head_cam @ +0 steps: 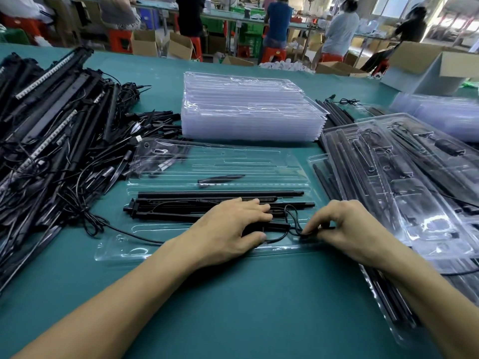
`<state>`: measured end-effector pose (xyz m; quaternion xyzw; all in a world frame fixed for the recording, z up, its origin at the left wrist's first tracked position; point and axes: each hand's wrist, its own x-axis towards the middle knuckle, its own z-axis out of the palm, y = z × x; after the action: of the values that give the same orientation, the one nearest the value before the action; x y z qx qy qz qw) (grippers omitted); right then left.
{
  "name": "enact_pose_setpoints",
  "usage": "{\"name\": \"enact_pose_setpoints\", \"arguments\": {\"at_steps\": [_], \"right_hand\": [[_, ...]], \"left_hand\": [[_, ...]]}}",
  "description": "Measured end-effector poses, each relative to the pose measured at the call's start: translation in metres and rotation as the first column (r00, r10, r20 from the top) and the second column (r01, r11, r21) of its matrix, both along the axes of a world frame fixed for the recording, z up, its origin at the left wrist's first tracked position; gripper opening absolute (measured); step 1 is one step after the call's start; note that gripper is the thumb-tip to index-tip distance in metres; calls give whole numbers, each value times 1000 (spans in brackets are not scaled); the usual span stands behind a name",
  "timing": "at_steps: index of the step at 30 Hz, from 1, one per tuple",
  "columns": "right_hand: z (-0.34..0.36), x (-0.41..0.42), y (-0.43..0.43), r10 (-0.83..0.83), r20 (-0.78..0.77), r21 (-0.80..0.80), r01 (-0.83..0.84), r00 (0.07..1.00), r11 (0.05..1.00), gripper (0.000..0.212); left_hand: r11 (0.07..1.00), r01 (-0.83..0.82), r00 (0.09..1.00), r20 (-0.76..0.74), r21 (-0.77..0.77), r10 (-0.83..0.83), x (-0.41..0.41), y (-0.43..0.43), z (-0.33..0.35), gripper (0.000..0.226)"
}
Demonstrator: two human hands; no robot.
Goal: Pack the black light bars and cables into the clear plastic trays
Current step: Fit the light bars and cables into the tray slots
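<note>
A clear plastic tray (124,251) lies open on the green table in front of me. Several black light bars (220,195) rest in its long slots. My left hand (233,229) presses flat on a black controller piece and its cable in the tray's near slot. My right hand (344,226) pinches the black cable (293,221) and a small plug at the tray's right end. A loop of cable rises between the two hands. A second clear tray (220,161) lies just behind, holding one short black piece.
A big tangled heap of black light bars and cables (51,141) fills the left side. A stack of empty clear trays (248,112) stands at the centre back. Packed trays (414,182) pile up on the right. Cardboard boxes and people are beyond the table.
</note>
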<state>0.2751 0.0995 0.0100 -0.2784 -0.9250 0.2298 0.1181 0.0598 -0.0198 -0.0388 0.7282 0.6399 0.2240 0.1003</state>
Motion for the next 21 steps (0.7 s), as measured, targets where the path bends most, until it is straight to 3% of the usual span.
{"name": "enact_pose_setpoints", "arguments": {"at_steps": [3, 7, 15, 17, 21], "right_hand": [[-4, 2, -1, 118, -40, 62, -115, 992, 991, 41], [-7, 3, -3, 280, -40, 129, -273, 959, 953, 34], [-4, 7, 16, 137, 283, 250, -211, 949, 945, 43], [-2, 9, 15, 207, 256, 206, -262, 944, 943, 41], [2, 12, 18, 227, 31, 82, -229, 973, 970, 43]], "left_hand": [[1000, 0, 1000, 0, -2, 0, 1, 0, 0, 46], [1000, -5, 1000, -9, -2, 5, 1, -1, -1, 46], [1000, -13, 1000, 2, -18, 13, 1, -1, 1, 47], [1000, -13, 1000, -6, -23, 13, 1, -2, 1, 49], [999, -9, 999, -37, -37, 7, 1, -2, 1, 52]]}}
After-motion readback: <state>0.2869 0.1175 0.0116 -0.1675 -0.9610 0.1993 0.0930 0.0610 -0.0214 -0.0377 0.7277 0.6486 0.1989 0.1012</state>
